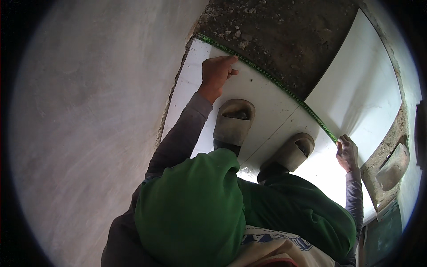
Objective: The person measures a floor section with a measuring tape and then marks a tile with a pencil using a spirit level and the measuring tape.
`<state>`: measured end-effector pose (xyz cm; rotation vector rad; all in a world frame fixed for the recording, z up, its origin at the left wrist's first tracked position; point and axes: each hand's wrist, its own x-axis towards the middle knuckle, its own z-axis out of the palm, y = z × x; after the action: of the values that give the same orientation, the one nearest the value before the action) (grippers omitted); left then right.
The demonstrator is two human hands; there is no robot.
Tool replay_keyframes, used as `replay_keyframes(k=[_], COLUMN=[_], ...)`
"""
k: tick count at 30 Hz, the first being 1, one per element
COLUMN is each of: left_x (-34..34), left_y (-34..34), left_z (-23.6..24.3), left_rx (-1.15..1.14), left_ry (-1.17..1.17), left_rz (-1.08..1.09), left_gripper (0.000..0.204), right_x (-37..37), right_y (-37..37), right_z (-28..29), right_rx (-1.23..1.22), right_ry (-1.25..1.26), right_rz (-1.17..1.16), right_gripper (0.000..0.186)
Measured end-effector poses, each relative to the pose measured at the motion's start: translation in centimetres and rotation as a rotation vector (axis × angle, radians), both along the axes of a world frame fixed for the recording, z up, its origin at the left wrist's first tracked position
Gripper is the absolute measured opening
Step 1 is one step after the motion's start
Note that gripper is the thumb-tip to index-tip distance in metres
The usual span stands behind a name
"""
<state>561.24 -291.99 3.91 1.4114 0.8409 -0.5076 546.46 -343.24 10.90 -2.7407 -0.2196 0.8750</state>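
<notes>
A green measuring tape with dark markings runs slantwise along the far edge of the white floor tiles, from the wall corner down to the right. My left hand is curled, its fingertips at the tape's near edge, not far from the wall end. At the tape's other end my right hand pinches it between thumb and fingers, over a white tile. Whatever lies inside my right palm is hidden. Between my hands, my feet in brown slippers stand on the tiles, either side of a thin joint.
A bare plaster wall rises along the left. Beyond the tape lies rough dirt with small rubble. Another large white tile reaches up the right side. At far right, a loose pale slab rests on a gritty strip.
</notes>
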Motion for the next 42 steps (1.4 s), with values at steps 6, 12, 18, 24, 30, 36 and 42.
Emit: replay_keyframes(k=[6, 12, 18, 24, 30, 36, 42], left_x=[-0.1, -0.2, -0.3, -0.6, -0.9, -0.3, -0.4], left_y=[0.1, 0.3, 0.5, 0.5, 1.6, -0.1, 0.2], left_z=[0.3, 0.4, 0.1, 0.3, 0.9, -0.1, -1.2], left_rx=[-0.022, -0.083, -0.108, -0.102, -0.123, -0.139, 0.065], left_ry=[-0.026, -0.059, -0.090, -0.068, -0.048, -0.109, -0.066], left_rz=[0.014, 0.014, 0.066, 0.071, 0.091, 0.011, -0.008], left_gripper=[0.022, 0.025, 0.023, 0.031, 0.032, 0.037, 0.031], right_x=[0.2, 0.0, 1.1, 1.7, 1.7, -1.0, 0.2], right_y=[-0.1, 0.0, 0.3, 0.9, 1.6, -2.5, -2.2], right_z=[-0.7, -0.9, -0.7, -0.6, -0.9, -2.1, -2.5], right_rx=[0.010, -0.018, -0.103, -0.137, -0.166, -0.216, -0.191], right_ry=[-0.024, -0.043, 0.038, 0.034, 0.052, 0.026, -0.079], right_rz=[0.024, 0.076, 0.120, 0.149, 0.162, 0.117, 0.114], right_gripper=[0.003, 0.003, 0.004, 0.004, 0.005, 0.023, 0.015])
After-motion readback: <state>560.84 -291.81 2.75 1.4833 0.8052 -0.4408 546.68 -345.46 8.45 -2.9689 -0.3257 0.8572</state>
